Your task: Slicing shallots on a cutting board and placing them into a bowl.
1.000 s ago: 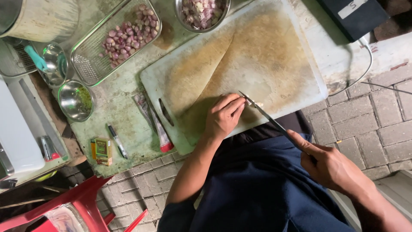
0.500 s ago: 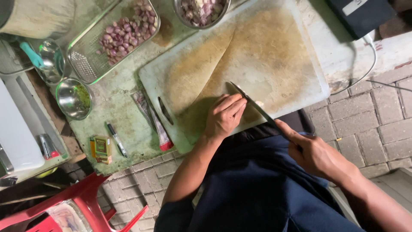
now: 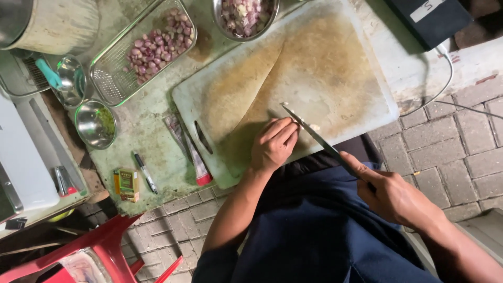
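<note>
Pinning a small pale piece (image 3: pixel 315 127) on the cutting board (image 3: pixel 335 78) mid-frame with curled left hand (image 3: pixel 273 145), steadying it; gripping knife (image 3: pixel 314 137) in closed right hand (image 3: pixel 394 196), lower right.

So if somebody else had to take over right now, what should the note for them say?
Left hand: fingers curled, pressing a small pale piece against the cutting board; the piece is mostly hidden.
Right hand: shut grip on the knife handle, blade lying across the board beside the left fingers.
Whole shallots sit in the wire basket; cut ones fill the steel bowl at the board's far edge.
Done: some shallots cut into the bowl.
Left: the basketful.
</note>
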